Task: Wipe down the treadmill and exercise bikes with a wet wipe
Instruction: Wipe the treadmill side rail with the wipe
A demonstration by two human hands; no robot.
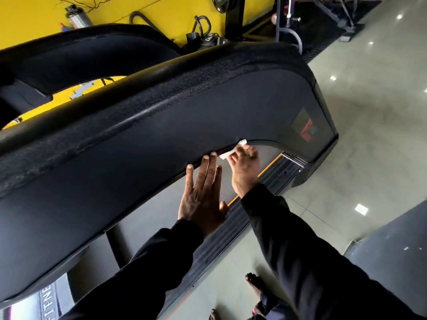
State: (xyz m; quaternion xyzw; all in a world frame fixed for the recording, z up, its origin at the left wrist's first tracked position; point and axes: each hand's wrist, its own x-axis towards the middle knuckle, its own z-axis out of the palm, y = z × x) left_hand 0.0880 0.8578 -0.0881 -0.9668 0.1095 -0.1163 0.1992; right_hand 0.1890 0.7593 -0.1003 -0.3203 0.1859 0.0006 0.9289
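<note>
— Our black sleeves (pixel 312 262) fill the near foreground, with a bare foot (pixel 254 281) on the grey floor (pixel 369 135) between them. Where do our hands sit?

— Our left hand (pixel 202 195) lies flat, fingers straight and together, against the lower edge of the treadmill (pixel 161 144) side cover, holding nothing. Our right hand (pixel 245 172) is just beside it, farther up the same edge.

— And the wet wipe (pixel 232 150)?

— Folded small and white, it is pinched in the right grip, thumb and fingers curled round it. It sticks out past the fingertips toward the cover, touching the curved rim where the cover meets the belt (pixel 161 211).

— What else do we see?

— An orange stripe (pixel 268 167) along the side rail (pixel 277 179) under the right wrist, and a yellow wall (pixel 161 10) beyond.
</note>
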